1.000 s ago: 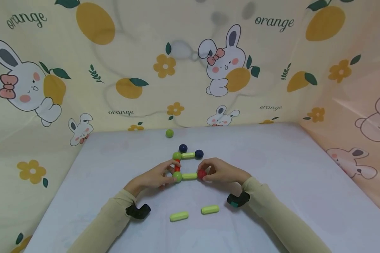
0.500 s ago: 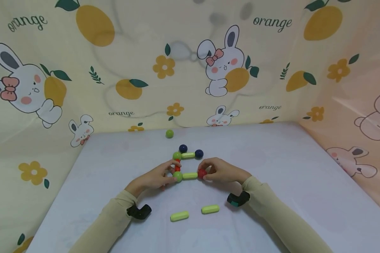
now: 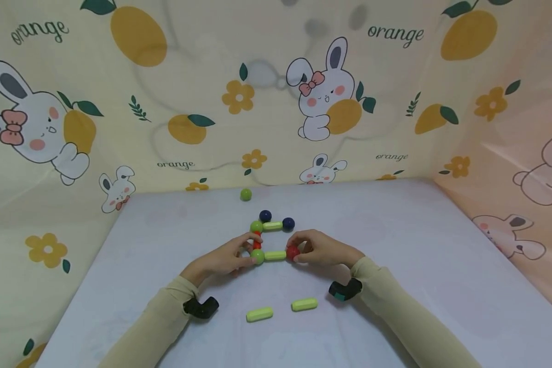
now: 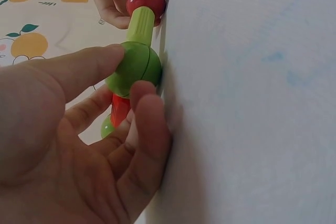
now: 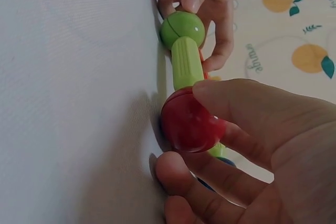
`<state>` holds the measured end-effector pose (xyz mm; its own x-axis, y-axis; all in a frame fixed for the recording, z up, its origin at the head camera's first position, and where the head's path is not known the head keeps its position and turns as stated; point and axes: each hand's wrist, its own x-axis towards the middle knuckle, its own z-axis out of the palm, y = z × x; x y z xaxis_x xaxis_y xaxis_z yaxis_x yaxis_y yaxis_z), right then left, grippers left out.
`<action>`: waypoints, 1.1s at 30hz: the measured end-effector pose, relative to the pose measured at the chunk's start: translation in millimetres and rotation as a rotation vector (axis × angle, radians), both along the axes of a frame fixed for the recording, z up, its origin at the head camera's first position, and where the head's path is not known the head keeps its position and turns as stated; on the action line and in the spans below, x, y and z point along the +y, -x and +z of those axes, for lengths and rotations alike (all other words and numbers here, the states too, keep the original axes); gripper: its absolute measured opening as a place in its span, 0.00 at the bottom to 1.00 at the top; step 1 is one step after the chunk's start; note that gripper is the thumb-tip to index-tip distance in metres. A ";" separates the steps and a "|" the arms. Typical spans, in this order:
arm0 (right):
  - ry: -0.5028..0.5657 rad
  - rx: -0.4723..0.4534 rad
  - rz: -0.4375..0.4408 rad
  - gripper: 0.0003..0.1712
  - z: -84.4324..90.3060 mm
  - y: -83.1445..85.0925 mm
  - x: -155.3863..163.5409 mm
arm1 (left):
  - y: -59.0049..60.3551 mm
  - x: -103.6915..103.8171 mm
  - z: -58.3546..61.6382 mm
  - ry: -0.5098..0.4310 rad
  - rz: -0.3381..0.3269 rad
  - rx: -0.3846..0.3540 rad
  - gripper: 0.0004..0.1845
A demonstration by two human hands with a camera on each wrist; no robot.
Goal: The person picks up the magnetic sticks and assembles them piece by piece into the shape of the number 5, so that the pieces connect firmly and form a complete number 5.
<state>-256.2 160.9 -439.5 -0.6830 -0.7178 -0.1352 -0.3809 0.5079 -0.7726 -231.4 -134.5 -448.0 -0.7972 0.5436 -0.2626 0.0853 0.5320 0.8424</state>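
My left hand pinches the near green ball between thumb and fingers. From that ball a light green rod runs right to a red ball, which my right hand holds between thumb and fingers. A red rod, partly covered by left fingers, goes back from the near green ball to a far green ball. Another light green rod links that ball to a dark blue ball. A second dark blue ball lies just behind; I cannot tell whether it is attached.
Two loose light green rods, a left one and a right one, lie on the white table nearer the body. A loose green ball sits by the back edge. A printed cloth stands behind the table.
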 end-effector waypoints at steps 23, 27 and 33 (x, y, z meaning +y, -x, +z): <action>-0.008 0.066 -0.051 0.19 7.1 3.6 9.1 | 2.4 -0.2 -3.0 0.005 0.014 -0.030 0.26; -0.010 0.098 -0.103 0.21 16.6 1.2 10.2 | 2.3 0.1 -2.1 0.007 0.015 -0.031 0.27; 0.005 0.130 -0.139 0.20 32.6 -7.1 8.2 | 1.8 -0.4 -2.3 -0.004 0.006 -0.027 0.26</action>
<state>-249.1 169.1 -406.9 -0.7869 -0.6161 -0.0355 -0.4046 0.5585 -0.7242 -233.2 -134.9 -450.3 -0.7932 0.5396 -0.2821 0.0591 0.5294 0.8463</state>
